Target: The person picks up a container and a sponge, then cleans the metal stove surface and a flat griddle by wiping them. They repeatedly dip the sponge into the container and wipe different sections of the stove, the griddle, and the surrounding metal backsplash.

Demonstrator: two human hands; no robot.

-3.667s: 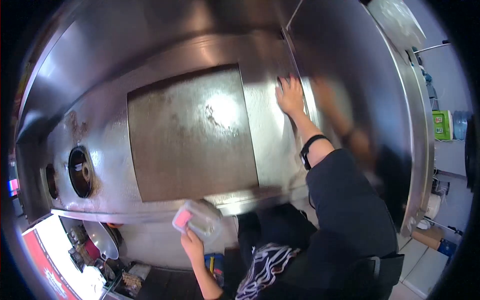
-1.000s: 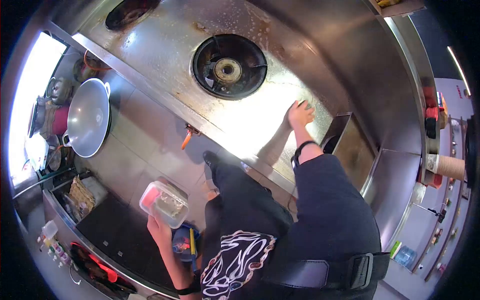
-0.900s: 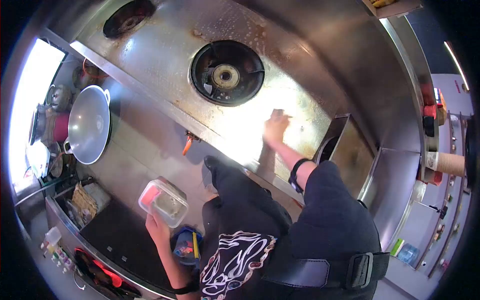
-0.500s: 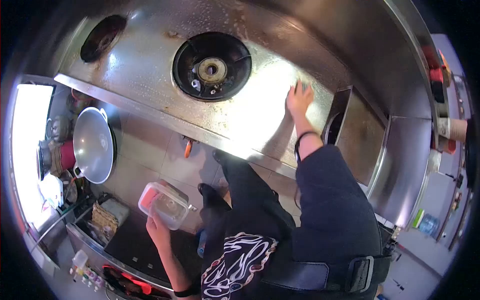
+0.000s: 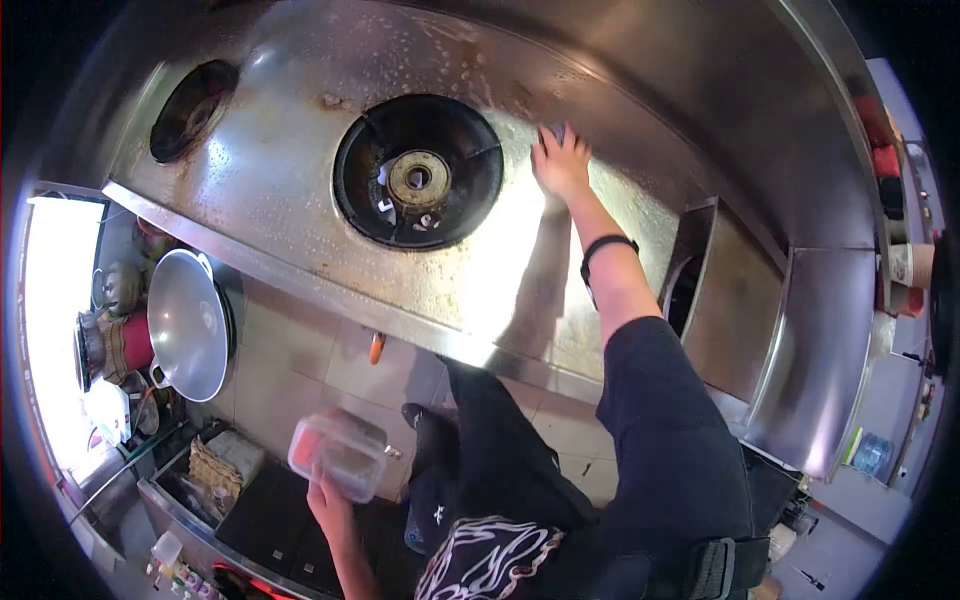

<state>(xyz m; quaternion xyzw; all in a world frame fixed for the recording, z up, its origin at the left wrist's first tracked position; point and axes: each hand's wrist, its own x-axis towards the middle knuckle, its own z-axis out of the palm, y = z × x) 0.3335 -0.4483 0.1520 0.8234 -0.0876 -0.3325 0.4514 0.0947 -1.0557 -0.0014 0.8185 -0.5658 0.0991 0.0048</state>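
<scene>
My left hand [image 5: 328, 502] grips a clear plastic container [image 5: 352, 462] by its near side, over the floor. Something reddish shows at one end of it. At the back of the steel stove top [image 5: 290, 190], my right hand [image 5: 562, 168] presses down with bent fingers. A small dark grey thing, too hidden to name, shows between those fingers. Just left of this hand is a round black wok burner [image 5: 350, 205] with white scraps in its bowl. Whitish drops and foam-like spots cover the metal, with brown stains near the back.
A second burner [image 5: 188, 112] lies at the far left. A large wok [image 5: 190, 325] leans below the stove's left end. To the right stands a raised steel box [image 5: 735, 300]. An orange-handled valve [image 5: 377, 347] sticks out under the front edge.
My right hand has slid left and toward the back of the stove top, nearer the burner. The container in my left hand has tilted slightly. The whole view has shifted a little.
</scene>
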